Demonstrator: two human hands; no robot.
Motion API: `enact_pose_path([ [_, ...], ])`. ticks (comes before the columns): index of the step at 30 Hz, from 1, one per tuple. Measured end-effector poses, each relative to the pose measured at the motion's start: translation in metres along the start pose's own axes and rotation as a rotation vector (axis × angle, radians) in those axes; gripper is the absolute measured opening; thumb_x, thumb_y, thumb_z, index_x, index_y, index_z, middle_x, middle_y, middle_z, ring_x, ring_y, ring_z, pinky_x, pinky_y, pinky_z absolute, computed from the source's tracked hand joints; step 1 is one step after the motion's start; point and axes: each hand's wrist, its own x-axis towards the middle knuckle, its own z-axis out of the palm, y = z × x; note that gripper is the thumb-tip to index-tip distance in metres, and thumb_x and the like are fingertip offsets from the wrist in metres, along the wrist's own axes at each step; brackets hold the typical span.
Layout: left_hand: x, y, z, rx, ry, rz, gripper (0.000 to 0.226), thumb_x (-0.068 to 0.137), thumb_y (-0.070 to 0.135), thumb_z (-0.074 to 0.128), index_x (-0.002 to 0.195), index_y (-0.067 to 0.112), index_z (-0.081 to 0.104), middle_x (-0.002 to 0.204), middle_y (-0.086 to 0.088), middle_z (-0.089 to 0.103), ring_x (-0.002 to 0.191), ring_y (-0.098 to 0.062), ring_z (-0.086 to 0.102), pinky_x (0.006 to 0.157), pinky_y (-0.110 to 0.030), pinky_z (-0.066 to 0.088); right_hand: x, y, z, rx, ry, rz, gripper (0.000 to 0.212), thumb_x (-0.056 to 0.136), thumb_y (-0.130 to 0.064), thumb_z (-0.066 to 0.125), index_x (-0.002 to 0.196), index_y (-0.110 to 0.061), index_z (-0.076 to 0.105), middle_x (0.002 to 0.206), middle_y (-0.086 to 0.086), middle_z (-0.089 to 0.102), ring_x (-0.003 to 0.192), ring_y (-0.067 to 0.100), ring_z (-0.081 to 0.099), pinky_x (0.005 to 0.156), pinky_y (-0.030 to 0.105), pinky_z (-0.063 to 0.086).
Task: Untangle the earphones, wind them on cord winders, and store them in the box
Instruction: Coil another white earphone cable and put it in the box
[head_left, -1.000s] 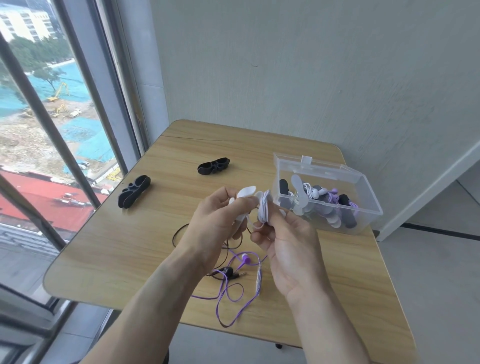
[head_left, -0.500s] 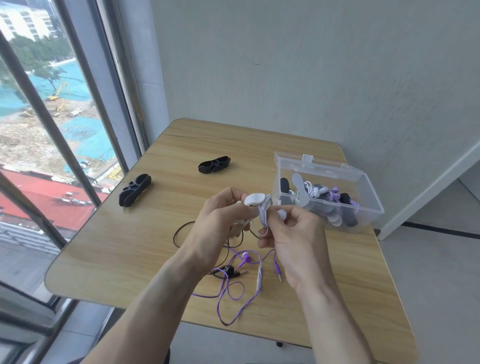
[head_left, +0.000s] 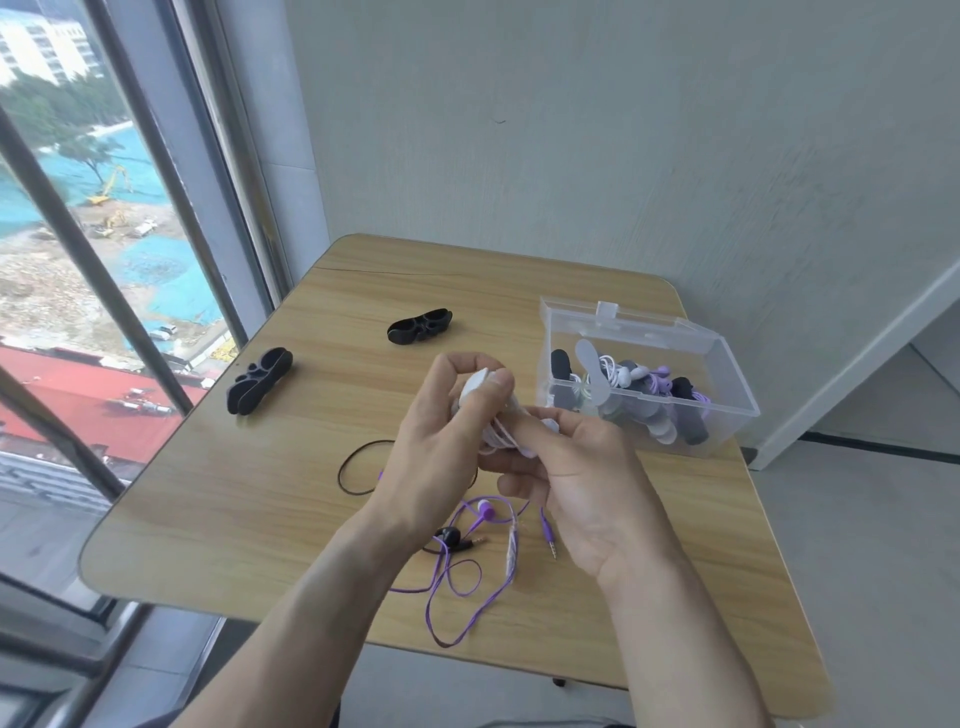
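Observation:
Above the middle of the wooden table, both hands hold a white cord winder wrapped with white earphone cord. My left hand grips its upper end between thumb and fingers. My right hand pinches the wound cord at the lower end. Purple earphones lie loose and tangled with a black earphone cord on the table under my hands. A clear plastic box at the right holds several wound earphones.
Two black cord winders lie on the table: one at the back centre, the other near the left edge. A window with metal bars runs along the left; a grey wall stands behind the table.
My hands have turned the white winder slightly and drawn closer together around it. The loose purple and black cords stay where they were.

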Motion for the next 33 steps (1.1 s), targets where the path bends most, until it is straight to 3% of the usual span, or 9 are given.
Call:
enact_pose_path([
  [6,0.002,-0.002,-0.009,0.031,-0.160,0.026,0.043,0.093,0.059,0.047,0.112,0.025,0.062,0.106,-0.028,0.065,0.081,-0.051,0.062,0.075,-0.067,0.047,-0.001,-0.001,-0.003,0.061,-0.016,-0.001,0.008,0.084,-0.014,0.073,0.076,-0.014,0.075,0.076,0.008,0.073,0.073,0.025,0.072,0.048,0.022,0.044],
  [9,0.003,-0.004,-0.009,0.028,-0.142,0.057,0.043,0.094,0.054,0.045,0.115,0.019,0.060,0.098,-0.024,0.064,0.070,-0.032,0.061,0.061,-0.041,0.051,-0.002,-0.001,-0.002,0.038,-0.005,-0.035,0.016,0.088,-0.023,0.073,0.085,-0.007,0.073,0.076,0.008,0.072,0.070,0.026,0.070,0.046,0.024,0.044],
  [12,0.001,-0.005,-0.008,0.110,-0.159,0.091,0.044,0.098,0.052,0.041,0.116,0.013,0.054,0.081,0.006,0.063,0.063,-0.014,0.053,0.056,-0.022,0.044,-0.001,0.000,-0.003,-0.042,0.026,-0.082,0.035,0.088,-0.034,0.073,0.096,0.000,0.072,0.076,0.011,0.073,0.065,0.026,0.069,0.047,0.026,0.047],
  [14,0.001,-0.006,-0.008,0.104,-0.161,0.073,0.043,0.099,0.052,0.041,0.116,0.013,0.051,0.078,0.009,0.060,0.061,-0.014,0.048,0.059,-0.028,0.042,0.000,0.000,-0.003,-0.052,0.018,-0.103,0.040,0.085,-0.040,0.073,0.097,-0.002,0.071,0.074,0.012,0.072,0.060,0.025,0.067,0.048,0.027,0.049],
  [17,0.001,-0.005,-0.010,0.009,-0.166,0.035,0.044,0.096,0.055,0.045,0.114,0.015,0.052,0.090,-0.012,0.055,0.065,-0.023,0.043,0.063,-0.046,0.036,-0.001,-0.001,-0.005,-0.007,-0.045,-0.135,0.049,0.075,-0.042,0.075,0.105,-0.004,0.069,0.077,0.011,0.069,0.059,0.021,0.064,0.048,0.027,0.050],
  [20,0.003,-0.003,-0.012,-0.003,-0.121,0.037,0.044,0.097,0.047,0.043,0.112,0.007,0.052,0.082,-0.006,0.057,0.060,-0.021,0.044,0.057,-0.038,0.033,0.000,0.000,-0.010,-0.027,-0.145,-0.158,0.039,0.081,-0.028,0.082,0.111,-0.007,0.069,0.090,0.013,0.072,0.072,0.027,0.067,0.051,0.028,0.051],
  [22,0.005,-0.004,-0.012,0.019,-0.124,0.058,0.042,0.097,0.045,0.044,0.107,0.005,0.053,0.080,-0.006,0.056,0.059,-0.019,0.043,0.053,-0.033,0.032,-0.001,0.000,-0.010,-0.035,-0.137,-0.170,0.044,0.079,-0.035,0.081,0.111,-0.007,0.069,0.093,0.015,0.074,0.075,0.032,0.069,0.049,0.028,0.051],
  [27,0.004,-0.003,-0.008,0.016,-0.128,0.072,0.038,0.101,0.038,0.046,0.106,0.001,0.053,0.073,-0.009,0.050,0.054,-0.018,0.039,0.048,-0.029,0.029,-0.001,0.000,-0.001,-0.005,0.052,-0.242,0.024,0.086,-0.031,0.072,0.091,-0.007,0.071,0.068,0.004,0.069,0.052,0.021,0.065,0.043,0.026,0.046],
  [33,0.002,-0.004,-0.002,-0.017,-0.059,0.121,0.030,0.105,0.028,0.048,0.103,-0.001,0.056,0.069,-0.015,0.046,0.052,-0.026,0.033,0.045,-0.027,0.025,0.005,0.003,0.004,0.074,0.110,-0.067,0.022,0.091,-0.029,0.069,0.089,-0.007,0.073,0.068,0.002,0.067,0.057,0.017,0.060,0.046,0.025,0.042],
])
